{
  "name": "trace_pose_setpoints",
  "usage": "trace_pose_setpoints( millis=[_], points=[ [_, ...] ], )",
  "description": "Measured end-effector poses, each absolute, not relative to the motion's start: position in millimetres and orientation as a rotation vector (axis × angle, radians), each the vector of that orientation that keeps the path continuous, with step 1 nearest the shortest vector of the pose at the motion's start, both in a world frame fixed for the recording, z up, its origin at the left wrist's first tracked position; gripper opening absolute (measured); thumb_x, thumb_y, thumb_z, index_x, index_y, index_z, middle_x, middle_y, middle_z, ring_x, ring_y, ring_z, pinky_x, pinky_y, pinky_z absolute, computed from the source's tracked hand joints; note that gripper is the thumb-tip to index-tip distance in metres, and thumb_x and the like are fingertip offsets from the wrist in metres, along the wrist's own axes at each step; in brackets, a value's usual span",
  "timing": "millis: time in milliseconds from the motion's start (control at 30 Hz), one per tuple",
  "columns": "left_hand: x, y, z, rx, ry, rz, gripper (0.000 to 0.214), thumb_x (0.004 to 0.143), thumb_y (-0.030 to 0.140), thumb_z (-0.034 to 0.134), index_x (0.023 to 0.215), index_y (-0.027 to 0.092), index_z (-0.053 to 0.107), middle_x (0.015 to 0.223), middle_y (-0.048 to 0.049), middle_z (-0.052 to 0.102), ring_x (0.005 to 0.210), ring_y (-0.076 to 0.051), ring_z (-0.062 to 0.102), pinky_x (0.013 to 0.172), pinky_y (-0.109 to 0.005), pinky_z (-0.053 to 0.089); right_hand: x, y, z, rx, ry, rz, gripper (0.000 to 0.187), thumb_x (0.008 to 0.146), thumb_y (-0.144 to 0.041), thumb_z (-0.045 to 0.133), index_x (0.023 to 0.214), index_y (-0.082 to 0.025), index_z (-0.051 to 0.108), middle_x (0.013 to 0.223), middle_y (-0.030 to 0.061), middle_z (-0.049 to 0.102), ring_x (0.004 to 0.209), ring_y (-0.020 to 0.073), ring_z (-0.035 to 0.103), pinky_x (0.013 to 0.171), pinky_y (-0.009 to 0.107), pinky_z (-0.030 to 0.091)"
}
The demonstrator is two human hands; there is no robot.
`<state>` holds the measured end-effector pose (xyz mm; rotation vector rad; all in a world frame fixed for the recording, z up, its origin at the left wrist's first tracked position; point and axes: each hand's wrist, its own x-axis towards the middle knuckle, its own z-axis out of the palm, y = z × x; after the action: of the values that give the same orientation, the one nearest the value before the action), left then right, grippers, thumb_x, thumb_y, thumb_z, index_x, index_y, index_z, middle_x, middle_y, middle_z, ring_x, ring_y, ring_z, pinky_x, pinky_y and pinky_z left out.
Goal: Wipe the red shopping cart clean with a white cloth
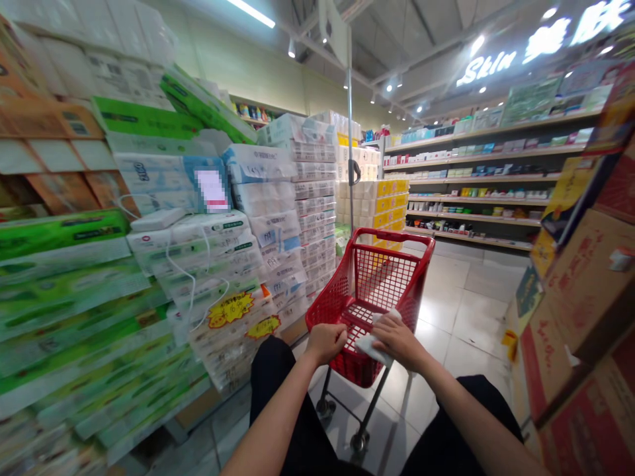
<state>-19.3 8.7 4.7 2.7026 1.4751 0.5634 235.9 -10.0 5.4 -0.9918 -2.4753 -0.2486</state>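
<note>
A small red shopping cart [391, 251] stands on the tiled floor just ahead of me, its basket bare inside. My left hand [326, 342] is curled round the near rim of the cart. My right hand [397, 339] presses a white cloth [370, 346] against the same rim, fingers closed over it. Both forearms reach forward from the bottom of the view.
Tall stacks of tissue and toilet paper packs [208, 251] with yellow price tags line the left. Brown cartons [585, 297] crowd the right edge. Stocked shelves [476, 178] run along the far right under a lit sign. The tiled aisle [466, 304] runs past the cart.
</note>
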Motion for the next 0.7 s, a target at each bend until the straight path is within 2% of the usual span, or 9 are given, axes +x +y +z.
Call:
trace_pose_setpoints(
  millis=[167,333,567,700],
  points=[
    [-17.1,7.8,4.9,2.665,1.506,0.568,0.035,0.095,0.036,0.033,0.080,0.024,0.062,0.080,0.0006,0.069,0.076,-0.017,0.063,0.065,-0.024,0.033,271.3,19.6,5.8,-1.227,-2.246,-0.298,0.030,0.098,-0.035,0.036,0.111,-0.022,0.059,0.113,0.0064,0.062,0.117,0.0217,0.049,0.106,0.045,0.031],
    [-17.9,8.2,6.1,2.638,1.622,0.562,0.037,0.095,0.036,0.030,0.083,0.024,0.063,0.082,-0.0015,0.070,0.079,-0.019,0.063,0.067,-0.025,0.035,254.3,12.1,-7.6,-1.266,-2.120,-0.329,0.033,0.099,-0.034,0.033,0.120,-0.022,0.054,0.118,0.0058,0.061,0.125,0.0217,0.043,0.110,0.048,0.026],
    [-28.6,16.0,4.5,2.681,1.646,0.509,0.038,0.095,0.035,0.028,0.082,0.024,0.063,0.081,-0.0016,0.070,0.078,-0.019,0.064,0.070,-0.026,0.036,176.9,-44.1,-22.0,-1.107,-2.194,-0.293,0.023,0.096,-0.034,0.041,0.109,-0.025,0.058,0.108,0.0031,0.063,0.114,0.0210,0.048,0.114,0.048,0.017],
    [-34.0,18.9,5.2,2.680,1.608,0.468,0.035,0.094,0.036,0.033,0.082,0.025,0.063,0.080,-0.0007,0.070,0.078,-0.019,0.064,0.068,-0.026,0.035,175.3,-40.8,-21.0,-1.014,-2.311,-0.272,0.022,0.095,-0.039,0.045,0.106,-0.025,0.059,0.103,0.0023,0.064,0.107,0.0201,0.050,0.111,0.046,0.022]
  ],
)
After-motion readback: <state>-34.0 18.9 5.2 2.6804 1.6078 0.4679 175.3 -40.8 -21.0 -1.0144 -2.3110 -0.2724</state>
